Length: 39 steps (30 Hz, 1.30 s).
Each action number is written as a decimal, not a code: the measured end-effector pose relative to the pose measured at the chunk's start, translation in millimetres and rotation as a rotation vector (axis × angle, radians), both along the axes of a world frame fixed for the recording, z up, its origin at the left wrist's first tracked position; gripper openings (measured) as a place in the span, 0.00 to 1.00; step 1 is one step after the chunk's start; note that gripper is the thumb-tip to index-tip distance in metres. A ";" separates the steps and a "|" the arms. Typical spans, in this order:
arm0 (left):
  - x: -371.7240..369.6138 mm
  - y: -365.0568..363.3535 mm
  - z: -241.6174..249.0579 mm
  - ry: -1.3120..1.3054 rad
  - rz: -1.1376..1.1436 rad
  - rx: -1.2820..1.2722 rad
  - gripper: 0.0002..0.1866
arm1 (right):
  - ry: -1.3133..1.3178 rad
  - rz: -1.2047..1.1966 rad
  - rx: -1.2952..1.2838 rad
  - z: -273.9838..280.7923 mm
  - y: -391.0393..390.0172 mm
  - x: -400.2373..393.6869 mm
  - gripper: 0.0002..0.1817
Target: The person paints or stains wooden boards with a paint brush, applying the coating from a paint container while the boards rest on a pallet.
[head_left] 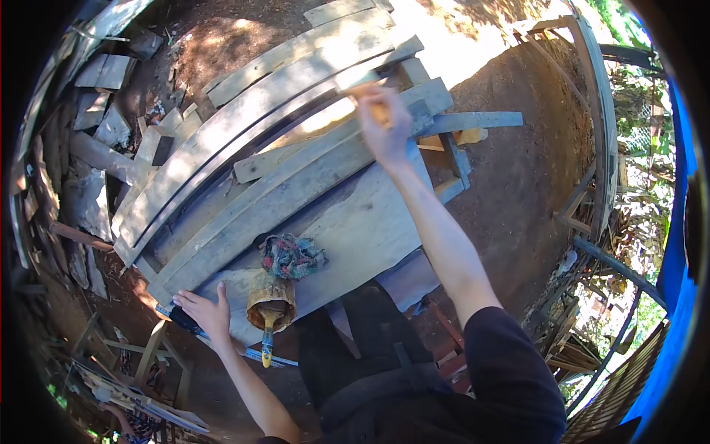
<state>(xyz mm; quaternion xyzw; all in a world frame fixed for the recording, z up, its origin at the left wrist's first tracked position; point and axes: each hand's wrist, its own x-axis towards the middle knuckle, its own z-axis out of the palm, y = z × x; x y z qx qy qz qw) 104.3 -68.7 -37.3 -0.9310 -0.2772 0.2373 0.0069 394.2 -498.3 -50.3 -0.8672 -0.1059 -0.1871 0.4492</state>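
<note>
My right hand (385, 127) is closed around what looks like a flat brush (360, 83), blurred by motion, at the far right end of the wooden planks. Flat on the near left edge of the work surface lies my left hand (205, 311), thumb spread away from the fingers. Just right of it stands a stained, crusted can (271, 298) with a yellow-handled brush (268, 346) resting in it, handle toward me. A crumpled, patterned rag (290, 257) sits behind the can. Beyond the rag, a long plank (296, 177) runs diagonally across the surface.
A second long plank (244, 122) lies farther back, roughly parallel. Scrap wood blocks (107, 72) are piled at the left. A wooden frame (603, 111) stands at the right above the dirt floor (518, 200). Blue sheeting (682, 244) hangs at the far right.
</note>
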 end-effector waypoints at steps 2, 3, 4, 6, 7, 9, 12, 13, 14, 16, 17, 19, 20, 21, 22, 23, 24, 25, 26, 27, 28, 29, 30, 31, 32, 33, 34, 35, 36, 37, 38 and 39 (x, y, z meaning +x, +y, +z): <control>0.2 1.9 -0.9 -0.009 -0.003 0.016 0.64 | -0.014 -0.082 0.068 -1.4 -9.9 11.7 0.07; -0.4 3.7 -2.4 -0.022 -0.008 0.022 0.64 | -0.018 -0.129 0.101 -0.5 -14.8 13.6 0.07; -1.4 3.5 -5.5 -0.035 -0.007 0.026 0.64 | 0.182 0.045 0.236 0.5 -14.4 5.3 0.07; -2.0 1.5 -3.5 -0.020 0.002 0.021 0.64 | 0.131 -0.096 0.212 -2.2 -33.8 15.7 0.06; 0.1 0.7 -2.0 -0.015 0.012 0.020 0.64 | 0.072 -0.233 0.190 -5.1 -43.8 23.5 0.06; 3.0 -0.1 -1.9 0.000 0.018 0.031 0.65 | 0.066 -0.383 0.464 -3.6 -53.3 33.5 0.05; 4.2 2.7 -4.0 0.025 0.021 0.045 0.65 | 0.395 0.115 0.405 6.5 -52.3 20.4 0.04; 3.5 2.5 -3.3 0.025 0.024 0.047 0.66 | 0.400 0.103 0.406 0.8 -61.1 23.0 0.04; 3.5 1.6 -2.7 0.025 0.016 0.047 0.66 | 0.232 -0.131 0.367 -6.6 -70.6 33.8 0.05; 8.1 1.9 -1.0 0.076 0.050 0.051 0.66 | 0.118 -0.421 0.511 4.4 -75.8 46.0 0.06; 10.6 2.3 -0.7 0.071 0.044 0.057 0.66 | 0.113 -0.426 0.518 9.9 -76.6 43.8 0.06; 8.9 2.6 -2.2 0.074 0.034 0.069 0.66 | 0.385 0.098 0.342 21.8 -78.4 34.6 0.04; 8.7 3.6 -3.5 0.074 0.026 0.067 0.66 | 0.383 0.060 0.332 20.9 -79.1 34.4 0.05; 10.1 3.9 -3.6 0.095 0.035 0.067 0.67 | 0.381 0.054 0.333 13.2 -86.5 37.5 0.05; 10.3 5.3 -4.0 0.112 0.049 0.072 0.67 | 0.250 -0.201 0.414 2.2 -93.4 46.5 0.05; 10.5 6.3 -5.2 0.108 0.049 0.077 0.67 | 0.116 -0.456 0.491 -9.1 -99.2 52.6 0.06; 9.6 8.1 -7.7 0.118 0.051 0.092 0.67 | 0.070 -0.397 0.399 -11.7 -101.4 54.0 0.05; 10.0 8.4 -8.9 0.132 0.051 0.105 0.67 | 0.073 -0.402 0.400 -0.1 -99.8 53.3 0.05; 9.5 8.8 -9.6 0.139 0.045 0.104 0.67 | 0.272 -0.133 0.393 12.4 -99.4 48.5 0.05; 8.2 8.8 -9.5 0.130 0.053 0.096 0.68 | 0.469 0.140 0.380 20.8 -99.1 44.5 0.05; 8.1 9.7 -9.3 0.118 0.063 0.090 0.68 | 0.221 -0.030 0.279 7.8 -100.1 46.0 0.06; 7.9 9.8 -9.6 0.117 0.065 0.091 0.68 | 0.220 -0.028 0.280 0.6 -103.5 50.1 0.06; 8.3 10.2 -10.1 0.117 0.066 0.093 0.68 | 0.168 -0.252 0.438 -2.8 -104.5 56.6 0.06; 9.0 10.8 -10.7 0.117 0.065 0.096 0.68 | 0.115 -0.478 0.595 -5.9 -105.0 60.7 0.05; 9.4 11.1 -11.5 0.116 0.067 0.097 0.68 | 0.139 -0.317 0.361 -9.0 -102.6 54.9 0.06; 11.2 8.9 -9.6 0.120 0.069 0.097 0.68 | 0.142 -0.318 0.361 -7.9 -100.5 50.7 0.06; 11.3 7.0 -7.6 0.125 0.074 0.098 0.68 | 0.199 -0.276 0.380 -7.1 -98.4 46.3 0.06; 11.6 5.4 -6.3 0.130 0.076 0.098 0.68 | 0.256 -0.233 0.399 -5.9 -95.9 42.6 0.06; 12.6 4.6 -6.2 0.140 0.073 0.093 0.68 | 0.310 -0.184 0.420 -5.9 -92.7 40.4 0.06; 13.4 3.9 -5.6 0.144 0.073 0.089 0.68 | 0.310 -0.172 0.424 -6.1 -88.0 40.9 0.06; 14.5 2.7 -5.4 0.140 0.082 0.095 0.68 | 0.214 -0.272 0.434 -6.4 -83.1 41.8 0.06; 13.5 3.0 -7.0 0.131 0.066 0.108 0.68 | 0.121 -0.376 0.442 -6.4 -78.6 39.5 0.05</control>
